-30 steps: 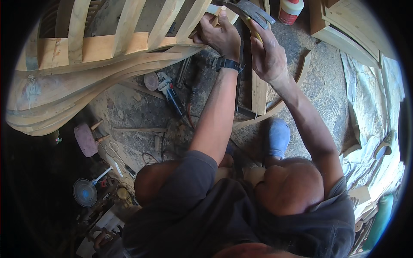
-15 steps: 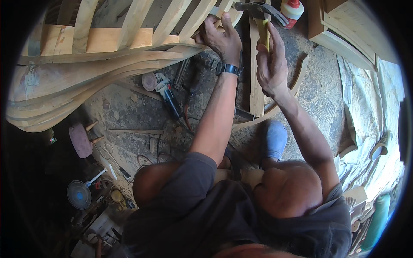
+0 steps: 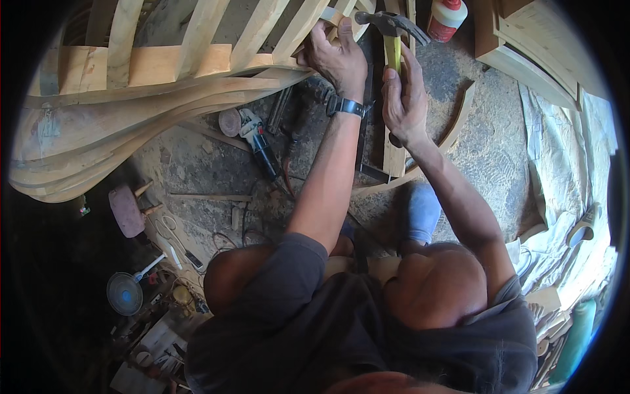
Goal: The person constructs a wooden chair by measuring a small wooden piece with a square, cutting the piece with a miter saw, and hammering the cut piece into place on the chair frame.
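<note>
My right hand [image 3: 408, 105] is closed around a claw hammer [image 3: 392, 49] with a yellow handle and a dark steel head. The hammer's head is close beside my left hand [image 3: 338, 64], to its upper right. That hand is closed at the end of a slatted wooden frame [image 3: 216, 79], and a small pale wood piece [image 3: 333, 16] shows between its thumb and fingers. A dark watch sits on my left wrist. The frame has curved lower rails and several slanting slats. My left fingertips are partly hidden behind the wood.
An angle grinder [image 3: 259, 144] lies on the dusty floor below the frame. A white and red glue bottle [image 3: 447, 20] stands at the far right of the hammer. Curved wood strips [image 3: 453, 131], a small stool [image 3: 126, 210], a fan [image 3: 125, 293] and a wooden cabinet [image 3: 531, 56] surround me.
My right hand has brought the hammer left and slightly nearer to me, so its head is closer to my left hand. The left hand keeps its place on the frame.
</note>
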Demonstrator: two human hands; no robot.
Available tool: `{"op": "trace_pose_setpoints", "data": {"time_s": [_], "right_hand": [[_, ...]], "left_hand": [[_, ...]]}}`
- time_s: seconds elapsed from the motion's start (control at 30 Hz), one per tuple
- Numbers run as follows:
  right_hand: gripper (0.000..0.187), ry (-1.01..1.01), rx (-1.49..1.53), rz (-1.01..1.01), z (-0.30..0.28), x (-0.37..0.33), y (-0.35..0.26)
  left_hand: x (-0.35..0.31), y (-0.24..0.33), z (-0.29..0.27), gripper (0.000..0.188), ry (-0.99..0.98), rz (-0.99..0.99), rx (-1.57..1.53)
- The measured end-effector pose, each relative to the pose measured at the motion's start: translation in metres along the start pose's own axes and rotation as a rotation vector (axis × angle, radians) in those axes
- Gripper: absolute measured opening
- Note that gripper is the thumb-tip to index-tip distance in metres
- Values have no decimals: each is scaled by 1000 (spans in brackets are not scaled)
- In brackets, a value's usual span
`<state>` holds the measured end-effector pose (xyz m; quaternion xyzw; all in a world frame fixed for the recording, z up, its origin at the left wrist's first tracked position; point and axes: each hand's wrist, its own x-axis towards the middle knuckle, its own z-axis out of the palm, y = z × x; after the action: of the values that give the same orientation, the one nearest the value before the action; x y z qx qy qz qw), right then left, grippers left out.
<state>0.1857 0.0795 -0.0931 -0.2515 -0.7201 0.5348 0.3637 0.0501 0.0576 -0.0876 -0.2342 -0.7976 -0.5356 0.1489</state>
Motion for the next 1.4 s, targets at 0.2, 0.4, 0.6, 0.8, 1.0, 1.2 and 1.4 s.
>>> {"op": "trace_pose_setpoints", "data": {"time_s": [0.2, 0.4, 0.6, 0.8, 1.0, 1.2, 1.4], "right_hand": [[51, 96, 269, 197, 18, -14, 9], [56, 203, 338, 205, 49, -22, 16], [55, 123, 371, 117, 64, -25, 13], [46, 199, 442, 331, 63, -14, 10], [40, 141, 749, 427, 59, 42, 16], [40, -72, 758, 388, 67, 68, 17], [36, -145, 881, 392, 73, 67, 21]], "left_hand": [[6, 1, -7, 44, 23, -19, 22], [5, 13, -9, 38, -85, -156, -226], [8, 31, -22, 16, -157, -242, -312], [8, 31, -22, 20, -152, -307, -361], [8, 39, -20, 19, -163, -338, -407], [13, 35, -27, 16, -226, -378, -408], [21, 41, -50, 20, -376, -346, -88]]}}
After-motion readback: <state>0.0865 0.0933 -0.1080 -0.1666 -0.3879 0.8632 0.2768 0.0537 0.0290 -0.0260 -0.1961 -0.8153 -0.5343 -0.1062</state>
